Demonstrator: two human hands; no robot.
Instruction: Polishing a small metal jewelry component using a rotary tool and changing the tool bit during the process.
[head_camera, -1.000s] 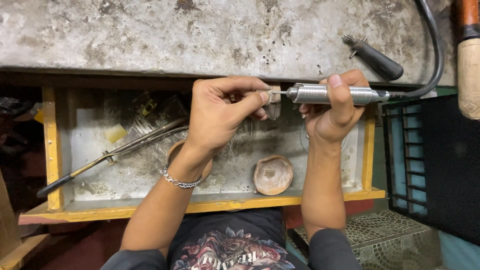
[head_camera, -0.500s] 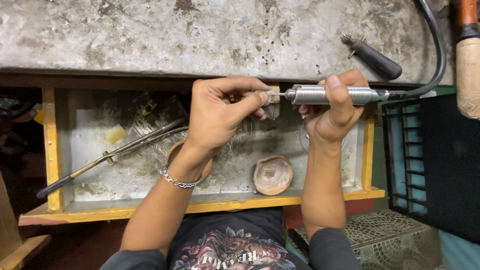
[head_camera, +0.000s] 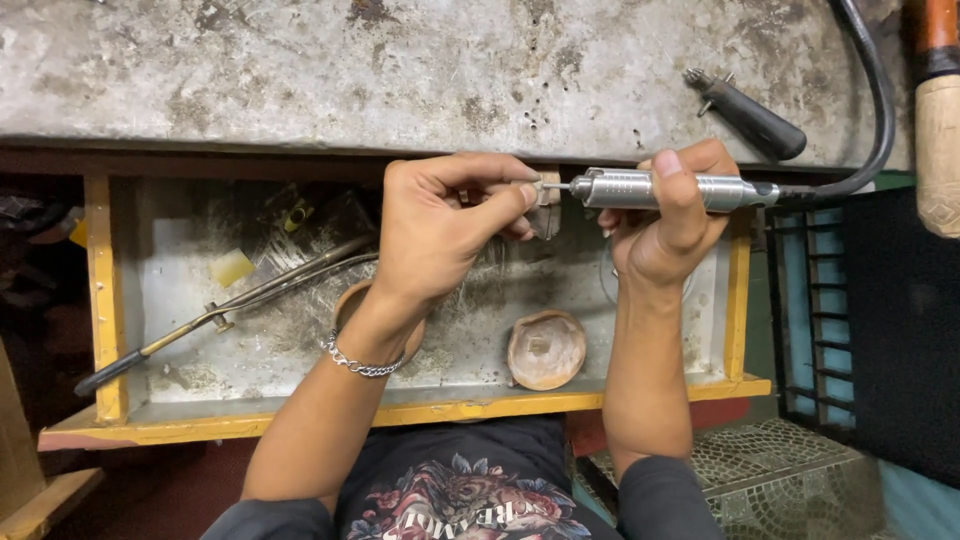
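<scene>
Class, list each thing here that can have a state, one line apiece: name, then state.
Left hand: pinching a small piece.
Right hand: gripping the rotary tool, tip at the piece.
Drawer: pulled open.
Clay bowl: upright in the drawer.
Torch: lying in the drawer.
Black-handled tool: lying on the bench.

A silver handpiece (head_camera: 655, 188) with a black hose (head_camera: 868, 100) lies in the right hand (head_camera: 668, 225), its tip at a small pale, tan piece (head_camera: 548, 190) pinched by the left hand (head_camera: 440, 230), whose wrist wears a silver chain bracelet (head_camera: 358, 362). The near drawer (head_camera: 420, 410) has yellow edges with red beneath and a dusty grey-white floor, holding a terracotta-brown bowl (head_camera: 546, 350) and a pale yellow block (head_camera: 231, 267) at left. The far bench top (head_camera: 350, 70) is mottled grey with dark stains, a black handle (head_camera: 752, 118) resting on it at right.
</scene>
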